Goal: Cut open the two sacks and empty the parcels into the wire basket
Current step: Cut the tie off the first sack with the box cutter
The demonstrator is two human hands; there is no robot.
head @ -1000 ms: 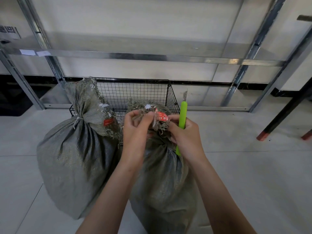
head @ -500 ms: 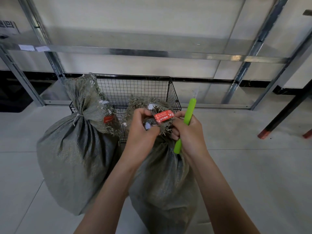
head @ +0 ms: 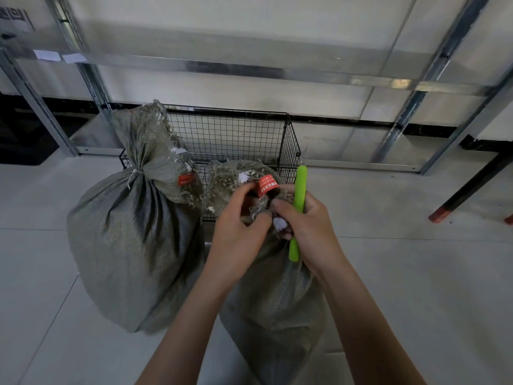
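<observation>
Spanning the whole back of the view, a metal shelving frame stands against a pale wall, its posts coming down to a light tiled floor. Two dark legs with red feet slant in at the right edge.

On the floor before the frame sits the black wire basket, its mesh back and right wall visible; what lies inside cannot be made out. Two grey-green woven sacks stand against its near side. The left sack is full and upright, its neck cinched by a white tie, with the frayed top rising above and a small red tag on the flap. The right sack stands just beside it, nearer the camera, its frayed neck bunched up between both hands.

The left hand is closed on the gathered fabric at that neck, fingers curled in, just below a red label with white print. The right hand is wrapped around a lime-green utility knife, held near upright with its tip towards the basket's corner, while its fingertips also pinch the sack's neck. Whether the blade is out is too blurred to tell. White paper scraps cling to the weave.
</observation>
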